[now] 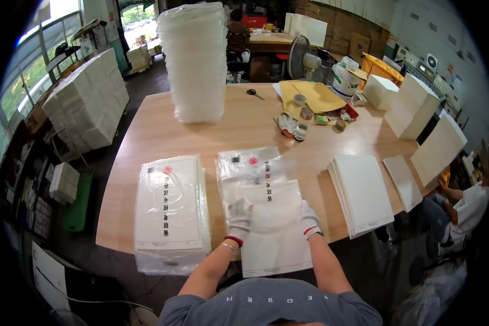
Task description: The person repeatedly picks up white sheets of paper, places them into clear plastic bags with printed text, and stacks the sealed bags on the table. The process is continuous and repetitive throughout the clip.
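Note:
My left hand [239, 217], in a white glove, has its fingers curled at the left edge of a clear plastic bag [231, 174] and a stack of white paper sheets [274, 244]. The upper part of the stack lies under the bag's printed film, and its lower end sticks out toward me past the table's front edge. My right hand [309, 220], also gloved, grips the stack's right edge, its thumb near the top face. To the left is a pile of filled clear bags [171, 206] with white sheets inside.
Loose white sheets are stacked [364, 193] at the right, near upright white paper blocks [413, 106]. A tall pile of clear plastic bags [195, 65] stands at the back left. Scissors [254, 94], a jar [302, 125] and yellow envelopes [318, 95] lie farther back. A person [467, 206] sits at the right.

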`<state>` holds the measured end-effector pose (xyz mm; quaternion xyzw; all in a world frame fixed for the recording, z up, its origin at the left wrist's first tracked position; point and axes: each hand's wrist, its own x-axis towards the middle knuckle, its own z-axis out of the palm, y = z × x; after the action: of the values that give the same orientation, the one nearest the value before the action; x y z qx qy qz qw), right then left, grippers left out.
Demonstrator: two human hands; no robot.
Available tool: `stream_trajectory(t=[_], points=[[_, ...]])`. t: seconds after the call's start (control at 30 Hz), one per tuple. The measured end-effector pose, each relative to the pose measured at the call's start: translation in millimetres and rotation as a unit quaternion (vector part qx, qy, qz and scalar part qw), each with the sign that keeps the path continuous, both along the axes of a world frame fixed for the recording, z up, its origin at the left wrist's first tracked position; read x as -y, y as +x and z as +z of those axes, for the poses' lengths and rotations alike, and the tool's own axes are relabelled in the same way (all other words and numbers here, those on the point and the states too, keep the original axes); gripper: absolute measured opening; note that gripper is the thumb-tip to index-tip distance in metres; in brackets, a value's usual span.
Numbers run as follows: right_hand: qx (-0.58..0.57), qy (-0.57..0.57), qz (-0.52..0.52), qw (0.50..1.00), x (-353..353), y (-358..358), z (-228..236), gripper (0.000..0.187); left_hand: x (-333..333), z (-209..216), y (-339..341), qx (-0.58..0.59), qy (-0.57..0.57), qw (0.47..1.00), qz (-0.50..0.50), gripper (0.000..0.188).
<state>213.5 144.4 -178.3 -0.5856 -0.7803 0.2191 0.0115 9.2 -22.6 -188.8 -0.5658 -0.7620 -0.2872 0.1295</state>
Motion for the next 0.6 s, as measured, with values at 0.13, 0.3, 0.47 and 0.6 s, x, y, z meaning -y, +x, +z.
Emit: stream_trajectory(t=[0.13, 0.3, 0.47, 0.6], points=[[-0.190, 0.062, 0.077, 0.977, 14.8, 21.2, -13.4, 0.047, 27.1, 19.8, -2.5, 0.311, -0.082, 0.944, 0.071, 0.045], [-0.331, 0.093, 0.107, 0.933, 46.9, 42.1, 17.0, 0.055, 55.2, 42.4, 17.8, 0.224, 0.015, 0.967, 0.121, 0.044], [-0.137, -0.012, 0.117, 0.984, 43.9, 47.2, -6.1, 0.059, 61.0, -8.2, 5.6, 0.264, -0.158, 0.949, 0.068, 0.051], [-0.154, -0.013, 0.123, 0.980, 61.2, 61.8, -4.4, 0.060, 77.3, -6.9, 31.0, 0.345, -0.143, 0.919, 0.129, 0.042]])
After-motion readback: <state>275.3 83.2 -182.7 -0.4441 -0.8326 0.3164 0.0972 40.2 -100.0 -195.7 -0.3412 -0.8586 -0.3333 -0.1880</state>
